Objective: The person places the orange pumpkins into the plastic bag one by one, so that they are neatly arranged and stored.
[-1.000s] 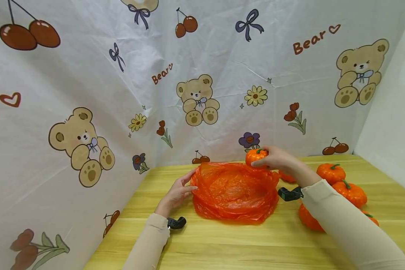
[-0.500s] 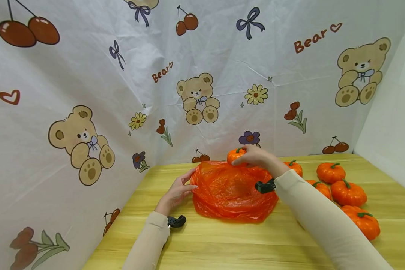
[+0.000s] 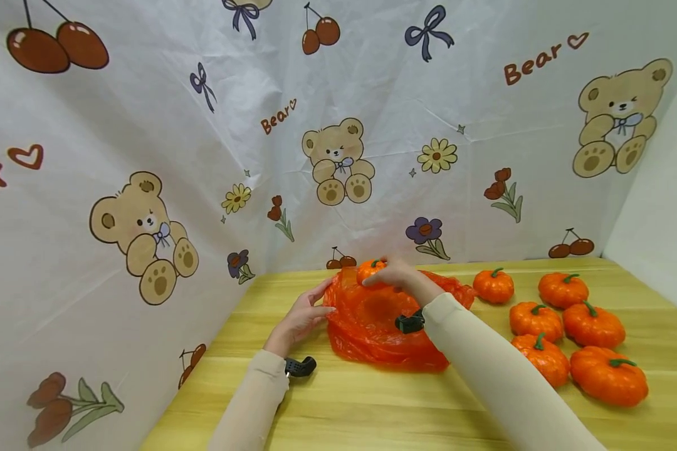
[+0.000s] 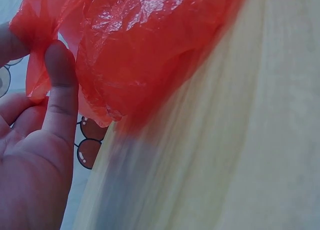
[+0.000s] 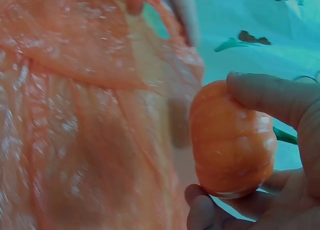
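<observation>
A thin red-orange plastic bag [image 3: 372,332] lies spread on the table with its mouth held up. My left hand [image 3: 301,318] pinches the bag's left edge between thumb and fingers; the left wrist view shows the film [image 4: 135,54] bunched at the thumb. Over the bag's mouth, my right hand [image 3: 397,275] holds a small orange pumpkin [image 3: 370,270] with a green stem. In the right wrist view the pumpkin [image 5: 232,145] sits between thumb and fingers, beside the bag's film [image 5: 90,120].
Several more pumpkins stand to the right on the wooden table [image 3: 338,413], among them a back one [image 3: 493,287] and a front one [image 3: 608,376]. A bear-print cloth [image 3: 372,94] hangs behind and to the left. Black wrist devices show at both sleeves.
My right hand has carried the pumpkin leftward and slightly down over the bag's mouth. The left hand keeps its pinch on the bag's edge. More pumpkins on the right are now uncovered.
</observation>
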The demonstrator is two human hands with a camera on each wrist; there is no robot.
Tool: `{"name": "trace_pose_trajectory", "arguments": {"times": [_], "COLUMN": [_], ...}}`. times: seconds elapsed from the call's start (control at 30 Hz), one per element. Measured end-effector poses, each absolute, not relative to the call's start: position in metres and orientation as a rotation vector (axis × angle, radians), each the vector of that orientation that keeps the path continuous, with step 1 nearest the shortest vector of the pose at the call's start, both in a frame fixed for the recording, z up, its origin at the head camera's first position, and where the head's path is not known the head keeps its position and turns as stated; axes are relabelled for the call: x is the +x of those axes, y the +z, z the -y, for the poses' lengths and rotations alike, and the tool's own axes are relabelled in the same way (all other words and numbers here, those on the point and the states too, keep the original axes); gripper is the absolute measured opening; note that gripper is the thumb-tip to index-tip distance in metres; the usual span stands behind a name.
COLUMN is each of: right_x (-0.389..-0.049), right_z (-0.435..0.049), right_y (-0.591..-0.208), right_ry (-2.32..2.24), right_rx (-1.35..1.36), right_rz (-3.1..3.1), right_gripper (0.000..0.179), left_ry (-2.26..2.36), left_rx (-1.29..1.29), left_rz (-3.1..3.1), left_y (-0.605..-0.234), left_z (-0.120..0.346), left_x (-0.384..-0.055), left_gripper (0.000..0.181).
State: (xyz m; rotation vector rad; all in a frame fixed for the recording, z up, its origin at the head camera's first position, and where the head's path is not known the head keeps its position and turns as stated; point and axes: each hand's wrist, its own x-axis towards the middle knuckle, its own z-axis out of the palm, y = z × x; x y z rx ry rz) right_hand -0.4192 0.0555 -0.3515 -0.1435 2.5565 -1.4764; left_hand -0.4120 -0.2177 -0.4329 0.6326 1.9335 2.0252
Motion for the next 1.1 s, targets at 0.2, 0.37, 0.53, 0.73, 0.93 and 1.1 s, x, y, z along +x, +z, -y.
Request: {"name": "trace_pose_trajectory", "arguments": {"times": [0.2,0.37,0.53,0.73,0.93,1.1], "right_x": [-0.426,-0.429,-0.433,-0.433,-0.431,-0.432], "right_z": [-0.035,-0.023,-0.015,-0.007,-0.005,-0.004], "right_y": [-0.368,-0.378,-0.386,-0.391,-0.402,-0.408], "right_ry": [-1.507,-1.549,-1.561,-1.535,-1.475,-1.48], "right_rx": [-0.076,-0.05,-0.022,-0.001,0.016,0.026], "right_rz": [-2.584,-2.6,-2.619,-2.663,-2.731,-2.725], "right_gripper": [0.083,0.081,0.076,0.083,0.09,0.092], "left_ry": [2.027,2.024,2.028,2.041,2.048,2.056], "left_rx": [0.628,0.632,0.633,0.619,0.641,0.641], "left_rz": [-1.932,-1.927,-1.932,-1.931,-1.917,-1.907], "left_y": [-0.432,-0.431,-0.43,-0.431,-0.43,-0.429], "left_z": [0.219,0.22,0.218,0.219,0.218,0.218], "left_x": [-0.412,-0.411,-0.41,-0.41,-0.408,-0.407], "left_gripper": [0.082,0.084,0.086,0.085,0.085,0.084]}}
